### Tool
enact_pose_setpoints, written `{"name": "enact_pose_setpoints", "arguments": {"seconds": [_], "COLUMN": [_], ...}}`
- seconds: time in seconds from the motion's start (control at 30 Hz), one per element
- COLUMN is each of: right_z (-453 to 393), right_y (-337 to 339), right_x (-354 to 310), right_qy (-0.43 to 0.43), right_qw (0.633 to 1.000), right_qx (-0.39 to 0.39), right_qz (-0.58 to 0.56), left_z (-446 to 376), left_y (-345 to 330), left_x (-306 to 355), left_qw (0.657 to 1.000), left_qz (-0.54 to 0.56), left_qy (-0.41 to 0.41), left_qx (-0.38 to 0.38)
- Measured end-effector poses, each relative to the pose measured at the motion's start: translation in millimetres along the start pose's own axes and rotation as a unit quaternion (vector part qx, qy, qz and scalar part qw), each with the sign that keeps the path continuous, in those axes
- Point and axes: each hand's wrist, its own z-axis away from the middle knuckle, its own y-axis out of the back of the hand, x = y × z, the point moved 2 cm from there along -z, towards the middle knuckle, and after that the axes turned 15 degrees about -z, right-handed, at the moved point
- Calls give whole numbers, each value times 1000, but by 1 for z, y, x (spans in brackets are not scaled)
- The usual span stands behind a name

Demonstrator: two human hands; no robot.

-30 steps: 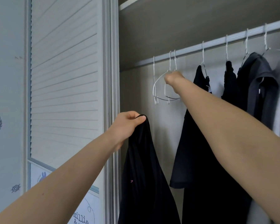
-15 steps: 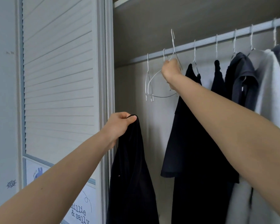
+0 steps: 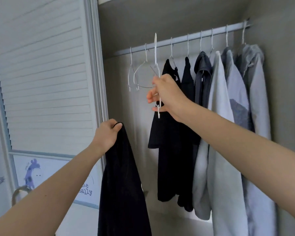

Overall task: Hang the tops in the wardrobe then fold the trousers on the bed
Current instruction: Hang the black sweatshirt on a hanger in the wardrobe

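A: Where was the black top (image 3: 124, 176)?
B: Hanging lengthwise toward 6 o'clock from the left hand (image 3: 107, 135), fingers bunched round its collar.
A: The white hanger (image 3: 156, 53)?
B: Upright, hook at 12, pinched by the right hand (image 3: 167, 95).

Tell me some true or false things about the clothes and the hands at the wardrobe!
1. The left hand holds a black top. True.
2. The right hand holds a white hanger. True.
3. That hanger is hooked on the rail. False: its hook is off the rail.
4. Every hanger on the rail has clothes on it. False: two empty hangers hang at the left end.
5. The black top is already on a hanger. False: it dangles from the left hand.
6. Grey clothes hang toward the right of the rail. True.
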Motion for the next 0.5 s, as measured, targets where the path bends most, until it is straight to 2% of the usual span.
{"name": "enact_pose_setpoints", "arguments": {"seconds": [0.1,0.23,0.33,0.5], "right_z": [55,117,149,191], "right_y": [14,38,64,108], "right_x": [11,21,27,21], "right_qy": [-31,-43,-44,-112], "right_qw": [999,998,996,979], "right_qx": [-12,-15,-5,-5], "right_qz": [-24,-41,-80,-169], "left_z": [26,55,65,64], "left_y": [-5,-12,-13,-13], "left_x": [-6,-3,-5,-20], "left_qw": [991,977,972,971], "left_qz": [91,119,126,116], "left_qy": [69,112,140,188], "left_qx": [-69,-135,-137,-93]}}
